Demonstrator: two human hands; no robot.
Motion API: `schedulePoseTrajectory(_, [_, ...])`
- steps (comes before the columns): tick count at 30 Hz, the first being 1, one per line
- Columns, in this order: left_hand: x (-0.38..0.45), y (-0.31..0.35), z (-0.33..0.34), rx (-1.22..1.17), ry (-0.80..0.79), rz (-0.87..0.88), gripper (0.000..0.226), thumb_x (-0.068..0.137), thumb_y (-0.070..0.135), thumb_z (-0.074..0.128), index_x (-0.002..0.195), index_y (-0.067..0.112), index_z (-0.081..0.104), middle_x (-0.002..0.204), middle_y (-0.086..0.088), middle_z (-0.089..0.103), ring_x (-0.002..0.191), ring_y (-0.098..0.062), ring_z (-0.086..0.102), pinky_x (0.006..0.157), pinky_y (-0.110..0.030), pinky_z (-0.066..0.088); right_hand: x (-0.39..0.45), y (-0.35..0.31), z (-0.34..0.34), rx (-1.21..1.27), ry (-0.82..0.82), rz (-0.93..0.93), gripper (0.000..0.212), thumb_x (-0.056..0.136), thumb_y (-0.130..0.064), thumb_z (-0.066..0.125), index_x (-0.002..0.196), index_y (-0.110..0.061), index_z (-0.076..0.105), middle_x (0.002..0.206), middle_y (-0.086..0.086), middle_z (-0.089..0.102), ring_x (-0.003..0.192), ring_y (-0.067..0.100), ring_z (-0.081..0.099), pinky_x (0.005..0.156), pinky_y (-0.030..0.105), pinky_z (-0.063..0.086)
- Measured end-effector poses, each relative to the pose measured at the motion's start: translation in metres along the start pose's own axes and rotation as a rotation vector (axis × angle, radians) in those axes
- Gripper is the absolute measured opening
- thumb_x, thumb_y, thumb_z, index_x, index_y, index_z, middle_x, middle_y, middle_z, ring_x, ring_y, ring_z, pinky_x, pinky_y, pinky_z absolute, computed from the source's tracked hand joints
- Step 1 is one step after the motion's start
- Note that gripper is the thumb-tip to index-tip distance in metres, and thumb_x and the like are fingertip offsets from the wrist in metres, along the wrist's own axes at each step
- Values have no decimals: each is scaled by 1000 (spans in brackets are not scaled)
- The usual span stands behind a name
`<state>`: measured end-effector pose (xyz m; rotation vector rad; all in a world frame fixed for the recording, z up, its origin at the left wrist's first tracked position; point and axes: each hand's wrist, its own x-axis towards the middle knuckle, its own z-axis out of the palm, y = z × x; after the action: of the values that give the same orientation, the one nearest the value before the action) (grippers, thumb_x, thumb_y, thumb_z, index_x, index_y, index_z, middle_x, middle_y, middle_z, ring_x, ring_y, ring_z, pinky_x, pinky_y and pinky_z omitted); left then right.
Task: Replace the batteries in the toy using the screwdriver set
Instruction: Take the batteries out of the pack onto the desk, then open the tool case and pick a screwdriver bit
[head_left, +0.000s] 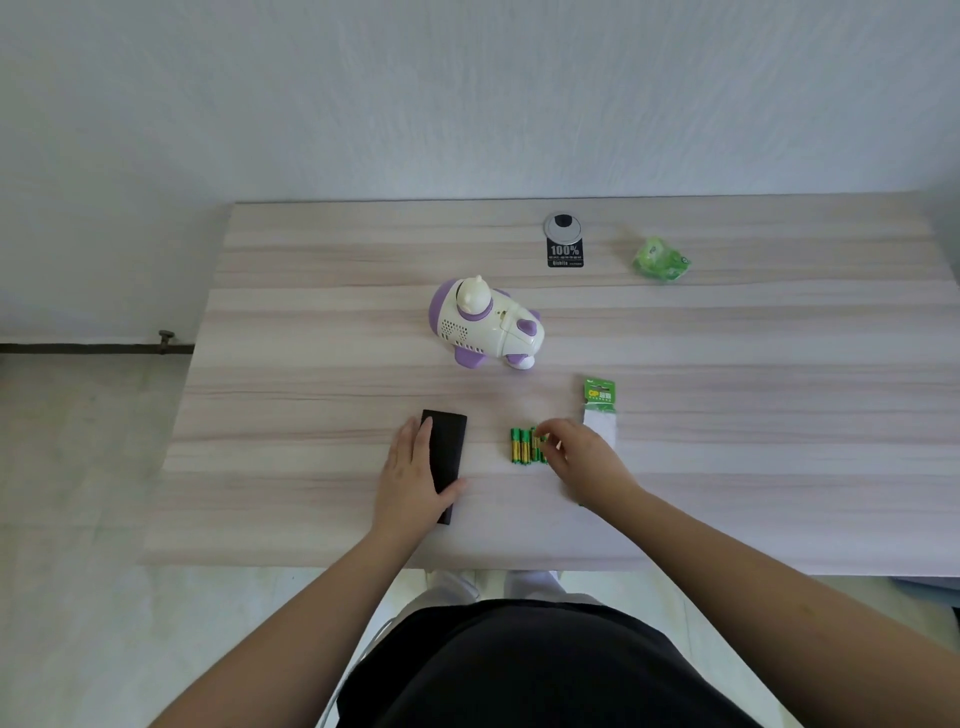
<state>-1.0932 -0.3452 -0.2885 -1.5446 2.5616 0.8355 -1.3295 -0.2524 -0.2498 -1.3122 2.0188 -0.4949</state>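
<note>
1. Head view, centre of frame: toy, white and purple, stands on the worktop, untouched and well apart from both hands. No battery cover visible from this angle.
2. Lower centre: left hand lies flat on a black case, presumably the screwdriver set; fingers straight, thumb along the near edge. Case looks closed.
3. Just to the right: right hand is at a row of green-and-gold batteries; fingers curled, fingertips pinching or nudging the rightmost cell. Cannot tell which.
4. Right of the hand: opened battery pack. Upper right: crumpled green wrapper. Upper centre: cable grommet with a black label.
5. Judgement: preparation step; new cells are being laid out, nothing unscrewed yet.
6. Next move probably calls for opening the case, picking a driver, and turning the toy over to find its battery cover.
</note>
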Motion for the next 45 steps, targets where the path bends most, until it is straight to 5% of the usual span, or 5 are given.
schedulePoseTrajectory(17, [22, -11, -82, -90, -268, 264, 94, 72, 23, 72, 151, 29, 22, 140, 4, 50, 124, -18, 49, 96, -22, 39, 15, -95, 23, 348, -141, 324, 55, 99, -39, 46, 148, -25, 27, 132, -1, 55, 101, 15, 58, 78, 24, 46])
schedulePoseTrajectory(23, [36, -1, -130, 61, -338, 481, 89, 78, 21, 68, 152, 31, 19, 142, 2, 47, 126, -17, 46, 102, -28, 39, 10, -118, 14, 961, -173, 421, 43, 98, -15, 52, 139, -21, 42, 116, 10, 62, 96, 23, 66, 83, 31, 58])
schedulePoseTrajectory(32, [49, 6, -161, 64, -25, 854, 77, 78, 7, 67, 145, 26, 36, 150, 2, 39, 138, -16, 35, 114, -39, 32, -6, -144, -10, 1084, -15, 298, 23, 99, -7, 48, 120, -11, 57, 117, 16, 64, 104, 24, 65, 83, 29, 57])
schedulePoseTrajectory(38, [42, 8, -178, -89, -23, 488, 104, 77, 52, 73, 151, 40, 2, 160, 6, -11, 147, -12, -1, 117, -36, 11, -12, -150, -20, 1072, 137, 288, 26, 100, -12, 49, 125, -11, 54, 117, 11, 65, 106, 19, 65, 83, 28, 56])
schedulePoseTrajectory(45, [44, 17, -195, -661, -61, 40, 53, 80, 36, 76, 127, 27, 52, 114, 6, 64, 99, -10, 62, 81, -23, 49, -19, -156, -27, 980, 158, 259, 24, 99, -16, 52, 121, -16, 58, 112, 5, 69, 104, 17, 67, 88, 32, 56])
